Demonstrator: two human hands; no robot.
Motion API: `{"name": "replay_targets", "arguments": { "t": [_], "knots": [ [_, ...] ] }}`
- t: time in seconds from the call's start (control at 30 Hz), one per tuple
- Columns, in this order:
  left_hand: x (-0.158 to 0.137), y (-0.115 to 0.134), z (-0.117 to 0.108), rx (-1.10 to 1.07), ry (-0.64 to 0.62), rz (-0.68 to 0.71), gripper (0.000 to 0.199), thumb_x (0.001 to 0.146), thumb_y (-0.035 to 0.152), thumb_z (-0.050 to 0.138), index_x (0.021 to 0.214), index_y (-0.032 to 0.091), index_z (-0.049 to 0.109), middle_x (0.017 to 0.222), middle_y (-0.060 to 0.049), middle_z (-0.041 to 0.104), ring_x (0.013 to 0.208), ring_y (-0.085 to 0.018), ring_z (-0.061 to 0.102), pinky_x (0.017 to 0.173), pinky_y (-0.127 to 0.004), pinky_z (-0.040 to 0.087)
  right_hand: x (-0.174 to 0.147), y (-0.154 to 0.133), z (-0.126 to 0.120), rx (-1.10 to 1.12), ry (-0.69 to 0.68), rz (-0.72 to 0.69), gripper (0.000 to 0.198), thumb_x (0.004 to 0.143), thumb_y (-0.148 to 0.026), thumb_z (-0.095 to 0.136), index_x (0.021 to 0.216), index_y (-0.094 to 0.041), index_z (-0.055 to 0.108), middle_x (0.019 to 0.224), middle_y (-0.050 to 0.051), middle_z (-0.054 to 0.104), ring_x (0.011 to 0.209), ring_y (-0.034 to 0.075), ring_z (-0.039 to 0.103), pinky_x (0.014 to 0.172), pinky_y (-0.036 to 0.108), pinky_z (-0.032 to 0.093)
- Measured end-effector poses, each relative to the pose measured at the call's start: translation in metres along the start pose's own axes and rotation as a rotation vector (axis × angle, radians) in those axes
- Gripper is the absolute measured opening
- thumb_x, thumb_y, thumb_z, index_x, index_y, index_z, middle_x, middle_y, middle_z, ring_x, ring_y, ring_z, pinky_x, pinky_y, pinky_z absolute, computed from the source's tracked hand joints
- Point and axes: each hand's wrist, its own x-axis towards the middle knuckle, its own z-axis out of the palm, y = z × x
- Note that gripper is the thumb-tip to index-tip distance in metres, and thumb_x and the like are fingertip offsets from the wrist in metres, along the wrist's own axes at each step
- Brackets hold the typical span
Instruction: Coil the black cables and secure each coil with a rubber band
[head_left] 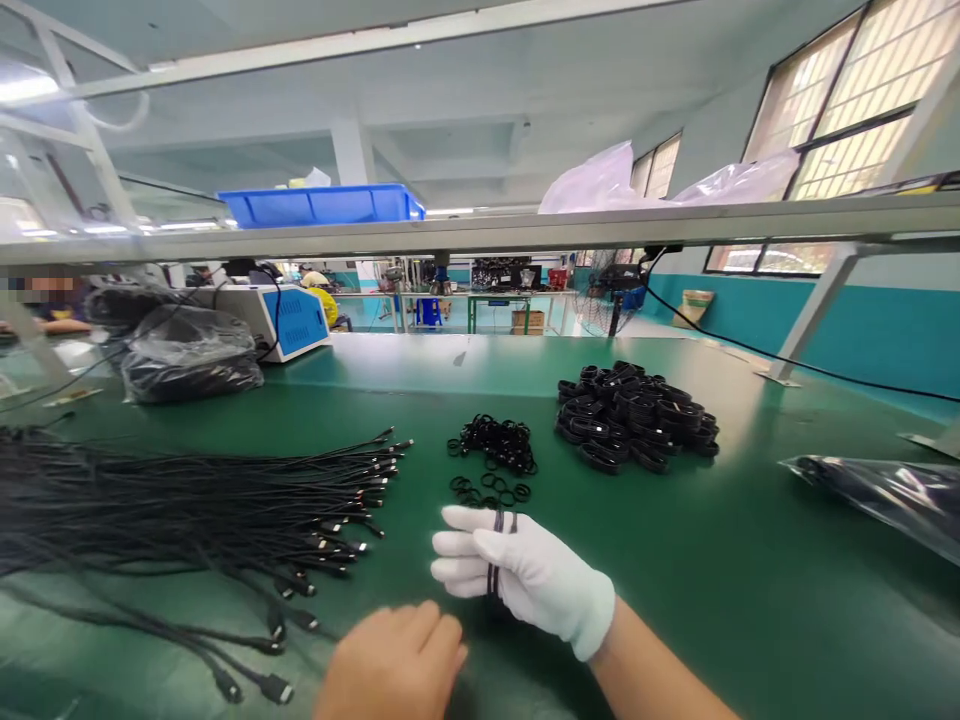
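My right hand (525,570), in a white glove, is held palm toward me with the fingers straight and the thumb folded over them. Thin black cable loops (492,580) go around its fingers and pass behind the thumb. My left hand (394,660), bare and slightly blurred, is curled closed at the lower middle; what lies inside it is hidden. Just beyond the glove are scattered small black rings (495,485) and a heap of more rings (499,442). Many straight black cables (187,500) spread on the left, their connector ends pointing toward my hands.
Coiled black cables (634,415) are piled at the right on the green table (720,560). A plastic bag (885,495) lies at the right edge. Back left stand a bagged bundle (191,350) and a blue-white machine (289,320). Overhead, a shelf (480,228) carries a blue bin (322,205).
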Motion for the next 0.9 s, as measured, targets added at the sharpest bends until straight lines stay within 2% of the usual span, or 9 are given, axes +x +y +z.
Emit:
{"name": "replay_targets", "arguments": {
  "t": [0.07,0.17,0.3,0.43,0.53,0.6,0.77,0.83,0.9],
  "knots": [
    [0.022,-0.01,-0.025,-0.118,-0.025,-0.049,0.011,0.081,0.019,0.057,0.071,0.021,0.061,0.068,0.0,0.063,0.061,-0.018,0.057,0.056,-0.027,0.036,-0.003,0.01,-0.004,-0.064,-0.077,0.141,0.046,0.067,-0.031,0.076,0.103,-0.01,0.058,0.081,0.008,0.062,0.07,0.015,0.058,0.072,0.034,0.039],
    [0.051,-0.03,-0.044,-0.562,-0.132,-0.158,0.005,0.071,0.022,0.069,0.071,0.02,0.064,0.069,0.003,0.062,0.067,-0.014,0.056,0.06,-0.022,0.038,-0.008,0.021,-0.007,-0.046,-0.282,0.363,0.056,0.065,-0.036,0.075,0.109,-0.007,0.058,0.089,0.015,0.065,0.077,0.024,0.064,0.079,0.045,0.04],
    [0.056,-0.039,-0.023,-0.96,-0.206,-0.261,0.009,0.075,0.022,0.061,0.073,0.016,0.067,0.069,0.002,0.066,0.065,-0.012,0.057,0.057,-0.018,0.042,-0.012,0.026,-0.002,0.014,-0.293,0.355,0.058,0.061,-0.033,0.077,0.111,-0.009,0.059,0.094,0.014,0.066,0.082,0.026,0.064,0.081,0.047,0.041],
    [0.029,-0.035,0.014,-0.841,-0.144,-0.31,0.027,0.085,0.022,0.041,0.078,0.018,0.067,0.077,-0.002,0.069,0.073,-0.016,0.06,0.064,-0.022,0.044,-0.008,0.016,0.007,0.133,-0.253,0.157,0.041,0.062,-0.029,0.078,0.096,-0.015,0.061,0.075,0.001,0.058,0.067,0.013,0.055,0.066,0.028,0.037],
    [0.004,-0.028,0.029,-0.485,-0.097,-0.352,0.026,0.086,0.02,0.04,0.082,0.023,0.065,0.077,-0.001,0.068,0.071,-0.018,0.06,0.063,-0.024,0.042,-0.001,0.005,0.011,0.227,-0.185,0.025,0.031,0.063,-0.028,0.078,0.081,-0.015,0.056,0.066,-0.004,0.046,0.061,0.008,0.045,0.059,0.023,0.03],
    [-0.006,-0.018,0.03,-0.225,-0.087,-0.315,0.026,0.087,0.016,0.04,0.086,0.025,0.064,0.076,0.0,0.067,0.067,-0.018,0.061,0.06,-0.025,0.04,0.002,0.001,0.01,0.212,-0.105,-0.051,0.031,0.065,-0.028,0.077,0.084,-0.015,0.056,0.068,-0.004,0.047,0.062,0.009,0.046,0.061,0.024,0.032],
    [0.004,0.008,0.005,-0.036,-0.12,-0.15,0.02,0.084,0.01,0.047,0.075,0.022,0.061,0.073,-0.001,0.066,0.063,-0.018,0.06,0.058,-0.027,0.037,0.002,0.012,0.002,-0.032,0.199,-0.022,0.049,0.065,-0.031,0.078,0.106,-0.014,0.057,0.095,0.009,0.062,0.083,0.018,0.059,0.081,0.037,0.04],
    [0.015,0.003,-0.013,-0.073,-0.152,-0.146,0.011,0.081,0.015,0.056,0.074,0.021,0.061,0.075,-0.001,0.067,0.066,-0.019,0.06,0.06,-0.027,0.037,0.0,0.019,0.0,-0.114,0.139,0.074,0.044,0.065,-0.03,0.077,0.101,-0.009,0.06,0.088,0.009,0.063,0.076,0.016,0.059,0.076,0.035,0.041],
    [0.024,-0.01,-0.029,-0.197,-0.184,-0.159,0.004,0.077,0.019,0.063,0.073,0.021,0.062,0.074,0.0,0.066,0.068,-0.017,0.058,0.061,-0.025,0.036,-0.004,0.026,-0.001,-0.132,-0.026,0.21,0.038,0.067,-0.03,0.075,0.094,-0.006,0.062,0.08,0.009,0.062,0.071,0.016,0.059,0.072,0.033,0.041]
  ]
}}
